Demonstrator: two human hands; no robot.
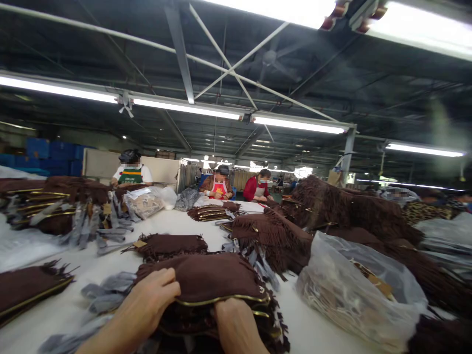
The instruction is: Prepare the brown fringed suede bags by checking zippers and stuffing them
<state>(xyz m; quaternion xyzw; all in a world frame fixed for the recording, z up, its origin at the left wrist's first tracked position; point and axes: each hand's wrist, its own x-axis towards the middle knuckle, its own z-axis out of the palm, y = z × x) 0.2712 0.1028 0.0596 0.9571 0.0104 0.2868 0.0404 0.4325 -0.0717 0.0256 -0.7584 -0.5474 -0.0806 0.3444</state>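
Note:
In front of me lies a stack of dark brown fringed bags with gold zippers. The top brown bag [221, 275] has its zipper edge facing me. My left hand [153, 295] is closed on the left part of this bag, fingers curled at its edge. At the front, my right hand [236, 319] reaches under the gold zipper edge, and its fingers are hidden inside or beneath the bag. More bags with gold zippers [260, 313] show below the top one. Grey wrapped strips [106, 295] lie beside my left forearm.
A clear plastic bag [361, 295] with tags and cords sits on the white table [291, 319] at right. Brown fringed piles [273, 236] stand behind it. Another brown bag [29, 290] lies at left. Three co-workers sit across the table, one in a green apron [132, 176].

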